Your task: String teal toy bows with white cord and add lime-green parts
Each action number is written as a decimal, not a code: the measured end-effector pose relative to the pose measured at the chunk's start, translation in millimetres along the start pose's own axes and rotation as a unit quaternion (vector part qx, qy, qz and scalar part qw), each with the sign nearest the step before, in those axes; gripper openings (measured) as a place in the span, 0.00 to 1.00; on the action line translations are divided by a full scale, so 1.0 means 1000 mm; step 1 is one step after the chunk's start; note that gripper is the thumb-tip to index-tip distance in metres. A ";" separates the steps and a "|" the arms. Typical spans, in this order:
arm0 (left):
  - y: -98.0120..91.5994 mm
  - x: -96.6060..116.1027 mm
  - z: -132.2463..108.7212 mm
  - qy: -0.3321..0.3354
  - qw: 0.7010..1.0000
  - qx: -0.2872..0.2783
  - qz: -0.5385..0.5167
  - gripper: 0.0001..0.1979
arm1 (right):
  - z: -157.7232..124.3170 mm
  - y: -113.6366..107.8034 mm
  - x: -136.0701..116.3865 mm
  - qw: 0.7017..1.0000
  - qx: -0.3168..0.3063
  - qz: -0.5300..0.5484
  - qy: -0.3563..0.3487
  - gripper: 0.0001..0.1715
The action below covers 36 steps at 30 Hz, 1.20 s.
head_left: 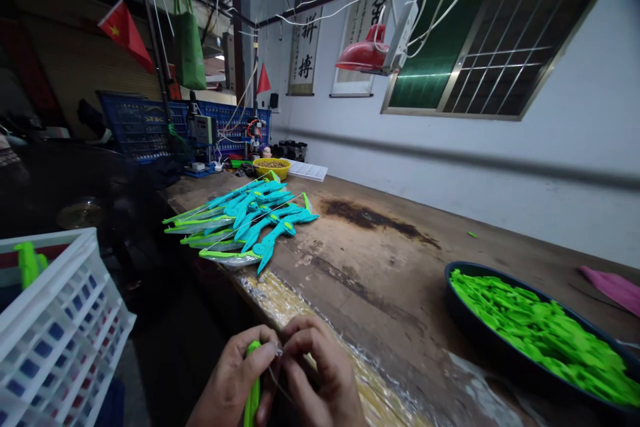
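Pinching thin string (276, 373) at green toy (253, 393): left hand (235, 380) grips toy, right hand (320, 380) fingers closed on string, near worktop (380, 280) front edge for steadiness.

A dark tray (453, 280) heaped with green plastic pieces (540, 330) sits on the worn wooden bench (380, 267), well apart from a fanned stack of teal-and-green bows (245, 220). White crate (60, 320) at left, yellow bowl (271, 167) far back, red lamp (365, 53) overhead.

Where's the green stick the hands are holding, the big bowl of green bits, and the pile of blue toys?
Green stick (253, 393), head view, its middle between the hands.
Bowl (457, 310), head view, dark left rim.
Blue toys (273, 239), head view, nearest blue piece in the pile.
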<state>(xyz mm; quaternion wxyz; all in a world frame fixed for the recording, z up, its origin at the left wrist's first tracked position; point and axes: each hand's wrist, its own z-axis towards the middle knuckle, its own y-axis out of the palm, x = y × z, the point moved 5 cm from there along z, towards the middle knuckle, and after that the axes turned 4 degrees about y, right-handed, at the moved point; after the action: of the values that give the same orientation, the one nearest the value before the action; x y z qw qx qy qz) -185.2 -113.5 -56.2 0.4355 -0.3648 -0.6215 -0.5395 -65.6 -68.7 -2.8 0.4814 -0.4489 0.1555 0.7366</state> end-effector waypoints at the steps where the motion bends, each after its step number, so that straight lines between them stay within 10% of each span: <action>1: -0.001 -0.001 0.000 -0.003 1.000 -0.004 -0.013 0.19 | 0.001 0.000 -0.006 0.999 -0.009 -0.014 -0.028 0.06; 5: -0.003 -0.005 0.003 -0.007 0.999 -0.021 -0.044 0.18 | 0.004 0.001 -0.010 0.998 -0.025 -0.032 -0.039 0.05; 14: 0.001 0.015 -0.002 0.019 0.989 0.073 0.124 0.23 | -0.011 0.006 0.041 0.978 0.000 0.055 0.202 0.08; 22: -0.003 0.014 -0.004 0.027 0.985 0.062 0.161 0.18 | -0.004 0.006 0.036 0.963 -0.005 0.147 0.226 0.05; 36: -0.007 -0.006 -0.001 0.005 0.999 -0.004 -0.049 0.16 | 0.000 0.001 -0.009 0.990 -0.011 -0.136 -0.035 0.09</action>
<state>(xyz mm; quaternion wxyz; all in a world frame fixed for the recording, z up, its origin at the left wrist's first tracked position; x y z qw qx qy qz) -189.7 -115.8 -64.1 0.4105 -0.3331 -0.6344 -0.5640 -64.9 -73.9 4.0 0.5775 -0.4452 0.0681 0.6809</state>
